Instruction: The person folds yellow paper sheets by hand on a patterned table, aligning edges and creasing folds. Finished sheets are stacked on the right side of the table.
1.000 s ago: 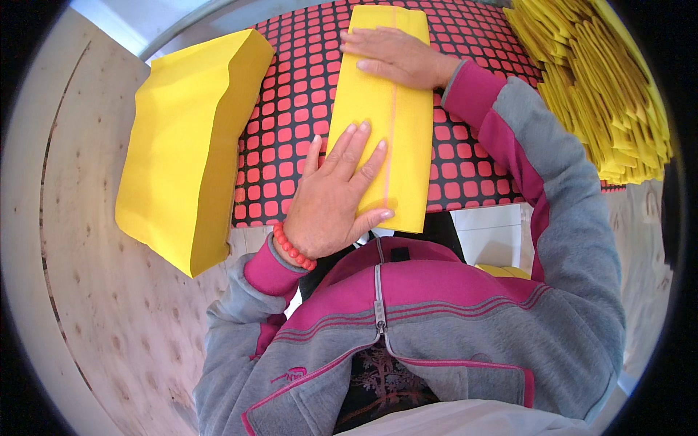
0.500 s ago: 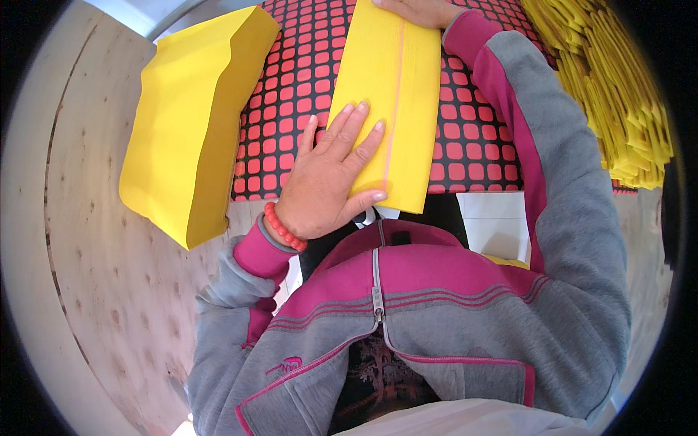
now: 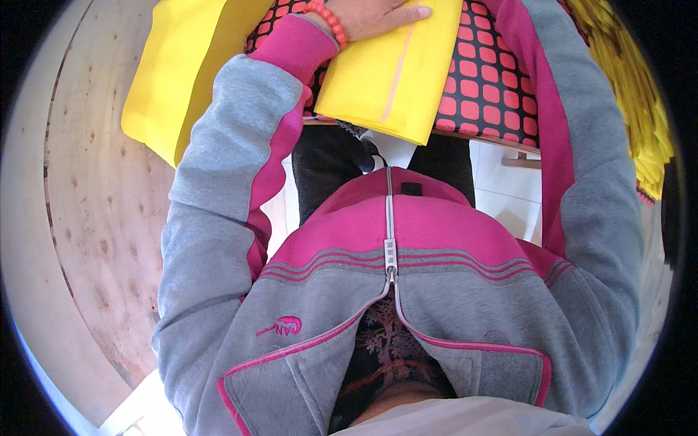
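Observation:
A long, flat, folded yellow piece of fabric-like material (image 3: 396,80) lies on the table, a pale pink line running along its length. Its near end hangs slightly past the table edge. My left hand (image 3: 367,16) rests on it at the top of the view, thumb stretched out to the right; the other fingers are mostly cut off by the picture's upper edge. A red bead bracelet (image 3: 329,22) circles that wrist. My right arm reaches forward along the right side, but its hand is out of the picture.
A larger yellow piece with a folded side (image 3: 163,80) sits at the left. Stacked yellow pieces (image 3: 632,94) lie at the far right, beyond my right sleeve. A red-and-black patterned cloth (image 3: 487,80) covers the table. A wooden surface (image 3: 109,182) is on the left.
My left hand has slid forward, away from me, along the yellow piece. My right hand has gone out of view at the top. The view has shifted, with more of my jacket showing.

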`<state>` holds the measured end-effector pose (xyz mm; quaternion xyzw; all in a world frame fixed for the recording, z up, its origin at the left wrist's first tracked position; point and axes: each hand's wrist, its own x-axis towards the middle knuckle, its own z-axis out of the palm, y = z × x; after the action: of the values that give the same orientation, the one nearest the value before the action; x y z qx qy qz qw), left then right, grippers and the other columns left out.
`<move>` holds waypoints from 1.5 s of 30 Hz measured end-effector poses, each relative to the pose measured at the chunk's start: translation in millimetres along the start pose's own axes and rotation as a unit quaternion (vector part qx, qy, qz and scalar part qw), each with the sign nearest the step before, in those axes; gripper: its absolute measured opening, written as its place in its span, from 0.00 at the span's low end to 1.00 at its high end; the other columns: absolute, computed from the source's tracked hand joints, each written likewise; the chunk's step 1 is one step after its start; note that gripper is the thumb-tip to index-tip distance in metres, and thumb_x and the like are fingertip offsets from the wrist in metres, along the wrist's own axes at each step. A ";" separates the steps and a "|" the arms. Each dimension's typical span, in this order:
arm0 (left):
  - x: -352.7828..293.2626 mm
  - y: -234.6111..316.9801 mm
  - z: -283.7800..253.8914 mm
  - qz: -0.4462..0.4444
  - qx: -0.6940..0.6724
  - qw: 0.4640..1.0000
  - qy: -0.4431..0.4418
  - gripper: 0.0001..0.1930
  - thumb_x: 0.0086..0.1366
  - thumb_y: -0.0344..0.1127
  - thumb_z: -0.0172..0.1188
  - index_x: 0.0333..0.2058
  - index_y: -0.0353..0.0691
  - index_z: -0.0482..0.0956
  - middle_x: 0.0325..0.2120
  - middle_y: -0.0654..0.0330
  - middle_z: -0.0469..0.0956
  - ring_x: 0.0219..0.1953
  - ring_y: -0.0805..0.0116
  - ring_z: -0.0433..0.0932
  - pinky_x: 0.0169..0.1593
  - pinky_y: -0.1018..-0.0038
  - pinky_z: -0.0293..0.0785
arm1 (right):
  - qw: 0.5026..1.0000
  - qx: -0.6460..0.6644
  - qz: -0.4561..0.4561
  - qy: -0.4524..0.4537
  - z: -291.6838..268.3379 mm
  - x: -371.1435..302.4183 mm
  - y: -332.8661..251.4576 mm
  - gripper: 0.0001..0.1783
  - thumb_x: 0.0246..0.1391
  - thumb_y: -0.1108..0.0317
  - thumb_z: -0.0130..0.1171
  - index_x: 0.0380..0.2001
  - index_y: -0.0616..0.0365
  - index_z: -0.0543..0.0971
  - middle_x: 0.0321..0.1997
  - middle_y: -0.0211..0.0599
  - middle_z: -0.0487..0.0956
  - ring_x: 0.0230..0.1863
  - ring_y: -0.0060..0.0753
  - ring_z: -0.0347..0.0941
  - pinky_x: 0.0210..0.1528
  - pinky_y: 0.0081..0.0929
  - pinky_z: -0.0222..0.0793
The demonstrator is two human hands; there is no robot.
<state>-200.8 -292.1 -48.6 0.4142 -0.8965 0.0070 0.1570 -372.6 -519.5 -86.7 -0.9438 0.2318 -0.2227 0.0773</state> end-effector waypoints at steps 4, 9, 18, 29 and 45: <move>-26.4 18.3 -6.4 0.006 -0.021 1.000 -0.008 0.35 0.75 0.54 0.48 0.70 0.35 0.60 0.69 0.35 0.58 0.73 0.42 0.53 0.73 0.49 0.46 | 1.000 0.014 0.007 -0.002 -5.3 -4.7 -8.7 0.32 0.72 0.46 0.41 0.68 0.56 0.70 0.72 0.50 0.69 0.74 0.49 0.61 0.75 0.40 0.53; -73.7 68.4 -19.9 -0.020 0.034 0.999 0.005 0.30 0.76 0.48 0.49 0.68 0.36 0.64 0.67 0.42 0.65 0.70 0.49 0.62 0.71 0.52 0.54 | 1.000 0.013 -0.013 -0.005 -7.7 -5.4 -7.8 0.32 0.72 0.46 0.41 0.67 0.57 0.70 0.71 0.49 0.70 0.72 0.50 0.63 0.74 0.41 0.55; -146.7 120.3 -40.2 -0.040 0.024 0.997 -0.064 0.42 0.61 0.46 0.67 0.72 0.53 0.60 0.73 0.52 0.56 0.73 0.52 0.58 0.71 0.42 0.49 | 0.999 0.033 -0.031 0.011 -7.9 -4.8 -7.6 0.31 0.72 0.48 0.42 0.65 0.58 0.72 0.68 0.50 0.73 0.70 0.51 0.66 0.71 0.42 0.59; -209.3 162.4 -16.8 -0.089 0.002 0.990 0.112 0.30 0.54 0.37 0.72 0.57 0.40 0.78 0.61 0.45 0.75 0.64 0.45 0.73 0.68 0.45 0.60 | 0.997 -0.008 -0.026 0.075 -3.1 -4.3 -8.1 0.30 0.70 0.48 0.44 0.61 0.61 0.75 0.66 0.52 0.74 0.67 0.52 0.69 0.70 0.44 0.62; -175.3 131.3 -22.9 -0.158 0.041 0.968 0.191 0.40 0.53 0.36 0.75 0.65 0.42 0.70 0.69 0.48 0.65 0.71 0.50 0.65 0.72 0.44 0.48 | 0.923 0.219 0.087 0.305 -66.6 -79.5 -114.5 0.17 0.70 0.62 0.51 0.53 0.62 0.78 0.55 0.48 0.79 0.59 0.46 0.75 0.62 0.36 0.68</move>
<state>-185.8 -72.8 -61.8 0.5478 -0.7719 0.0975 0.3077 -419.9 -384.0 -29.6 -0.7657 0.2710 -0.5375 0.2266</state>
